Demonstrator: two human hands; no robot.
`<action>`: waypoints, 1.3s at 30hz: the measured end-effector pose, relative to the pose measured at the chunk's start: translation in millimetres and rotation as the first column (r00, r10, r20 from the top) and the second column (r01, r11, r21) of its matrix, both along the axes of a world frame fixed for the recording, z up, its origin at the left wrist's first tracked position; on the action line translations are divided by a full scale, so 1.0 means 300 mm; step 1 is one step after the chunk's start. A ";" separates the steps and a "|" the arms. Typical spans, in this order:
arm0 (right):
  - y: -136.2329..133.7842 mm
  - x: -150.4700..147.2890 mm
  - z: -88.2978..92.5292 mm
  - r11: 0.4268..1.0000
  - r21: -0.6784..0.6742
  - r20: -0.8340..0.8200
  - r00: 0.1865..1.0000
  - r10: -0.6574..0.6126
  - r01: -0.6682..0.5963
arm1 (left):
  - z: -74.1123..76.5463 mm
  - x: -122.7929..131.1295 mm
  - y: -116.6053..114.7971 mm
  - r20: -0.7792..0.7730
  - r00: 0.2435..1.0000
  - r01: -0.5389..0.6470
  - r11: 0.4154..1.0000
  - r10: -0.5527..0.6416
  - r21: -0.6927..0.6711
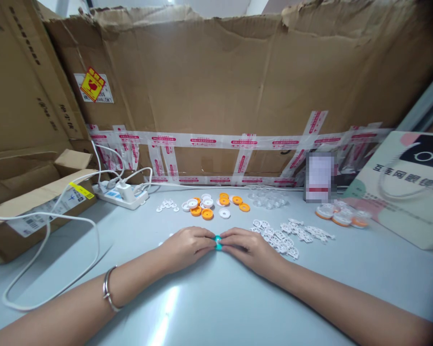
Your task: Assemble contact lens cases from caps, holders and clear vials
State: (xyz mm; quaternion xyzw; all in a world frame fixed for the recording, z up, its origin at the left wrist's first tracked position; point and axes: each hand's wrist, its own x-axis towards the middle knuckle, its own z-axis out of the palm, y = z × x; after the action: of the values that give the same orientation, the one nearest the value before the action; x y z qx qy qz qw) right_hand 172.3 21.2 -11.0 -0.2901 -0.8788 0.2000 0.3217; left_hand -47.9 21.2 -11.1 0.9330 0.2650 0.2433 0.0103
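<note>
Both hands meet at the middle of the table around a small teal plastic piece [218,243] with a white or clear bit at its centre. My left hand [189,246] pinches it from the left, and my right hand [250,247] pinches it from the right; the fingers cover most of it. Just beyond the hands lie orange and white round caps [207,214]. White spoked plastic parts [279,240] are spread beside my right hand. Small white pegs [168,205] lie farther back on the left, and clear plastic cups [269,198] sit at the back.
A power strip [124,194] with white cables [98,235] stands at the back left, near an open cardboard box [57,206]. Assembled orange and clear round pieces [341,214] lie at right, by a paper bag [400,192]. A large cardboard sheet [202,72] walls the back.
</note>
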 end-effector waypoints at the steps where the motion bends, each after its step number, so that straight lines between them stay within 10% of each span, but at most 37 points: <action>1: -0.001 0.000 0.000 1.000 -0.004 -0.002 1.000 0.000 -0.001 | -0.001 0.001 0.001 0.011 1.000 -0.001 1.000 0.001 -0.004; 31: 0.004 -0.002 -0.004 0.999 -0.025 0.077 0.997 -0.023 0.025 | 0.001 0.016 -0.019 -0.149 0.985 -0.078 0.995 0.087 0.065; 39: -0.007 0.001 0.012 0.996 -0.092 0.076 0.997 -0.003 0.010 | 0.165 -0.075 0.026 -0.062 0.992 -0.122 0.978 0.113 -0.171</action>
State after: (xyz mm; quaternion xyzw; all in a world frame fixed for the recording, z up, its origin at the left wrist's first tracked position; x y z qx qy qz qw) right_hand 172.5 19.3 -7.3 -0.3150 -0.8792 0.2283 0.2750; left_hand -70.5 29.1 38.3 0.9172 0.3403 0.1949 0.0706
